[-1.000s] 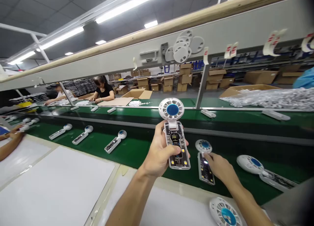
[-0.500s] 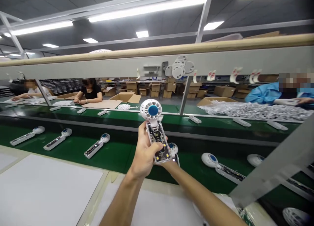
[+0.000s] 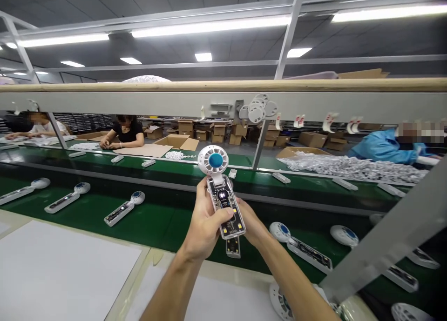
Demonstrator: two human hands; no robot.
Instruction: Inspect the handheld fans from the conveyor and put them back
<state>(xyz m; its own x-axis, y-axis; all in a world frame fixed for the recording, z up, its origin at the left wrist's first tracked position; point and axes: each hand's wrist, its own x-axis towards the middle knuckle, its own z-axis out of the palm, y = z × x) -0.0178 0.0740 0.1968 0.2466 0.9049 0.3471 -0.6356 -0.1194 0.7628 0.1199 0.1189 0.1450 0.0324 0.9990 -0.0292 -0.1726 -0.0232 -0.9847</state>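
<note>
My left hand (image 3: 202, 225) is wrapped round a small handheld fan (image 3: 226, 197), its thumb lying on the exposed black circuit board. The fan stands upright, tilted slightly, with a round white vented head and a blue centre. On the board a small display and several yellow spots are lit. Behind the fan's right edge is my right hand (image 3: 249, 222); its fingers are hidden there, so I cannot tell how it touches the fan. Below both hands, the lower end of another fan (image 3: 233, 247) shows on the green belt (image 3: 167, 228).
Several similar fans lie along the near belt, one (image 3: 122, 211) to the left. White casings (image 3: 281, 177) lie on the far belt. A slanted metal post (image 3: 377, 242) stands at right. White sheets (image 3: 66, 270) cover the near table. Several people sit across; white parts (image 3: 349, 168) are heaped there.
The fans on the near belt have shifted left, and the far casings slightly right. The fan's display looks brighter. More of my right hand shows at the fan's right side. The view has levelled.
</note>
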